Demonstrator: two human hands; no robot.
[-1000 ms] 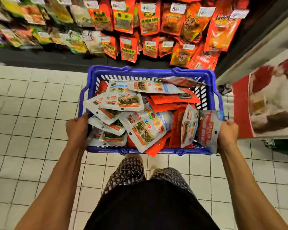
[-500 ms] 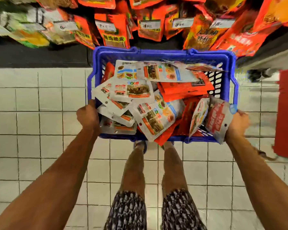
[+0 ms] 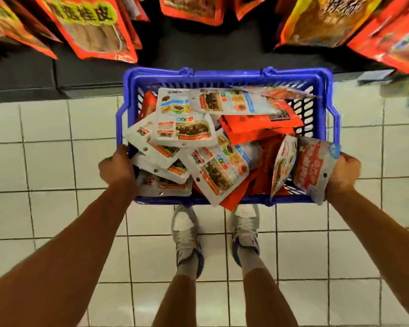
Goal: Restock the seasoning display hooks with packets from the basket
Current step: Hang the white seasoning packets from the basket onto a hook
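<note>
- Blue plastic basket [image 3: 224, 76] held over the white tiled floor [image 3: 45, 161], at 12 o'clock from the person's grey sneakers [image 3: 187, 239]
- Left hand [image 3: 117, 167] grips the basket's rim at its 8 o'clock corner, fingers curled over the edge
- Right hand [image 3: 344, 173] clamps the rim at 4 o'clock, pressing a white-and-red seasoning packet [image 3: 313, 168] against it
- White seasoning packets [image 3: 187, 128] and orange-red packets [image 3: 257, 125] lie heaped inside the basket
- Hanging orange packets [image 3: 90, 27] on the display fill 12 o'clock, above the dark shelf base [image 3: 198, 55]
</note>
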